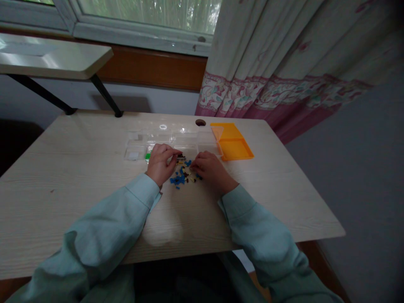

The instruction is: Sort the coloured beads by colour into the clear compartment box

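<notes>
Small building bricks [178, 179] in blue, dark brown and pale yellow lie in a loose pile on the table, between my two hands. My left hand [161, 163], at the pile's left, has thumb and forefinger pinched together near a small dark piece; what they grip is too small to make out. On the pile's right side, my right hand [208, 169] has its fingers drawn together low over the bricks, and their tips hide whatever is between them. A green piece [147, 156] shows inside the clear box beside my left hand.
A clear compartment box [184, 137] lies behind the pile. To its right sits an orange tray [235, 149], partly overlapped by the box. Behind them is a round hole [200, 122] in the table [277, 193]. A raised shelf [57, 57] stands at the back left; a curtain [249, 67] hangs behind.
</notes>
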`<action>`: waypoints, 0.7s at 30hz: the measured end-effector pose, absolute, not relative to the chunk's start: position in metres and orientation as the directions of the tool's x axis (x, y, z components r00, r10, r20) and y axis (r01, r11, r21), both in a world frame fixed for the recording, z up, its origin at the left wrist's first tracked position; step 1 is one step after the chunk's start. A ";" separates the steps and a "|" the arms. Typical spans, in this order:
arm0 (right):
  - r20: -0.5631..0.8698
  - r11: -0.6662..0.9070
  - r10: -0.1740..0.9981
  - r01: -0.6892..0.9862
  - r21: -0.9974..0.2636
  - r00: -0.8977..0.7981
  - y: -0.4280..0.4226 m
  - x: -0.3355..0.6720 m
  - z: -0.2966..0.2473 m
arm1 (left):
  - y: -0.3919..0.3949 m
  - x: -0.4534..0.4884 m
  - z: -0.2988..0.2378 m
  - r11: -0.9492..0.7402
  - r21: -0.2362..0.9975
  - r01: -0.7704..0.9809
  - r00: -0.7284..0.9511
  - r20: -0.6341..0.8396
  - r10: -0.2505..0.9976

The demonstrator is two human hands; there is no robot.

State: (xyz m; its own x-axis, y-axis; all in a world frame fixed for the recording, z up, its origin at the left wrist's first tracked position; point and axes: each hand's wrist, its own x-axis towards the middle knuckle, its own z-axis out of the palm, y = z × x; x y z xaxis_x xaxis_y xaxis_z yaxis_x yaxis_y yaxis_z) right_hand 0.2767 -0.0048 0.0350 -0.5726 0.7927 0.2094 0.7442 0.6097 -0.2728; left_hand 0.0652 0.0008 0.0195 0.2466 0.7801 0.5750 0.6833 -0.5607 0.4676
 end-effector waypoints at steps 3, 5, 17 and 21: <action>0.218 0.608 0.794 0.745 -0.274 -0.567 -0.004 0.276 0.034 | 0.001 0.065 0.019 -0.562 0.469 0.681 0.243 0.580 0.778; 0.235 0.604 0.797 0.746 -0.281 -0.557 -0.004 0.276 0.032 | 0.001 0.065 0.019 -0.563 0.470 0.680 0.243 0.581 0.777; 0.265 0.369 0.928 0.554 -0.746 -0.262 -0.007 0.268 0.038 | 0.001 0.066 0.018 -0.628 0.439 0.642 0.318 0.593 0.740; 0.175 0.251 0.963 0.440 -0.862 -0.206 -0.008 0.265 0.036 | 0.000 0.068 0.018 -0.706 0.385 0.594 0.397 0.623 0.674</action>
